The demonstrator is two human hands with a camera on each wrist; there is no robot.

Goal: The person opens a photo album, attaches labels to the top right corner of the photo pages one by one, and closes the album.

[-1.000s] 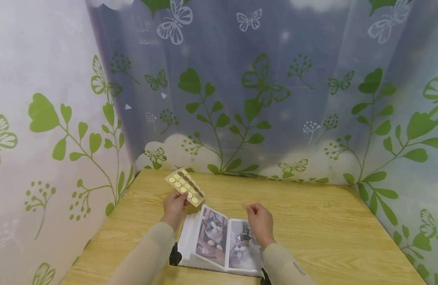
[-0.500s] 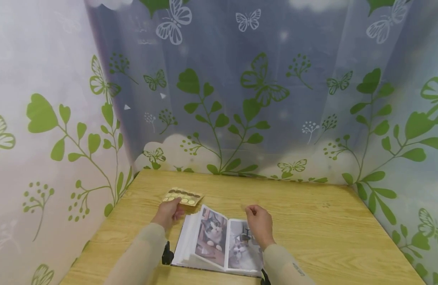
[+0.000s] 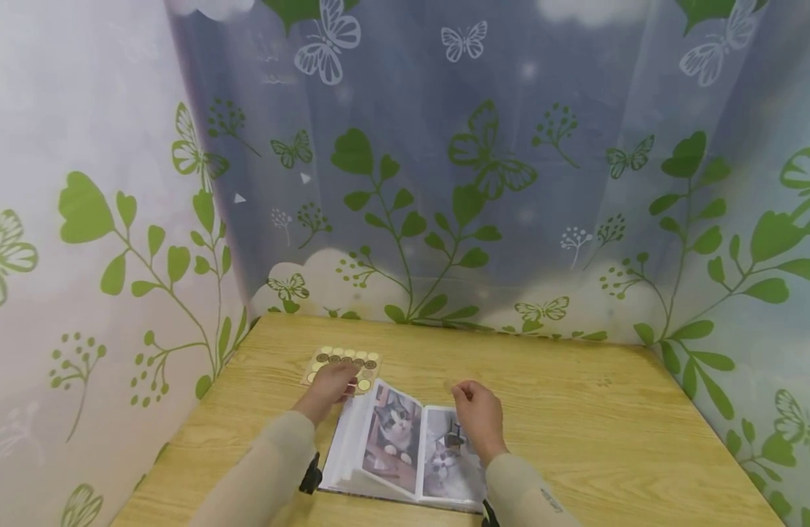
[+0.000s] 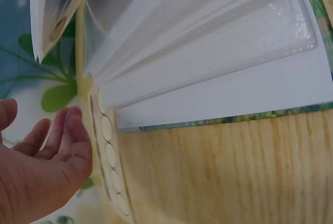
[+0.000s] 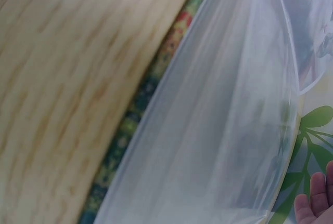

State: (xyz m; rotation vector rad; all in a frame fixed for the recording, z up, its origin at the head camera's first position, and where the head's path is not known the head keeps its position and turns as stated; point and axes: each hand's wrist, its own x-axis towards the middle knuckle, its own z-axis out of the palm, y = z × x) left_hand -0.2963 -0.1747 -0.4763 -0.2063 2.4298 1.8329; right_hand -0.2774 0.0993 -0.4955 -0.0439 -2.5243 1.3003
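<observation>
Pinching a small pale piece point(image 3: 448, 383) with my right hand point(image 3: 480, 412), thumb and fingertips together on it; too small to tell exactly, likely a sticker. My left hand point(image 3: 328, 383) is over the sticker sheet point(image 3: 347, 356), fingers loosely bent and apart from the thumb, not clamped on it going by the left wrist view. Sheet lies flat on the table point(image 3: 595, 421), long axis left to right, just beyond the album's left pages. Key relation: the spread-out album point(image 3: 344, 448) lies toward my body from the pinch and mostly to its left; each photo's long side runs toward and away from me. Right photo point(image 3: 447, 462) is nearer the right hand, which hides its far right corner; left photo point(image 3: 393, 432) is farther off, its page raised. Behind the table, a leaf-and-butterfly print curtain point(image 3: 405, 110)
</observation>
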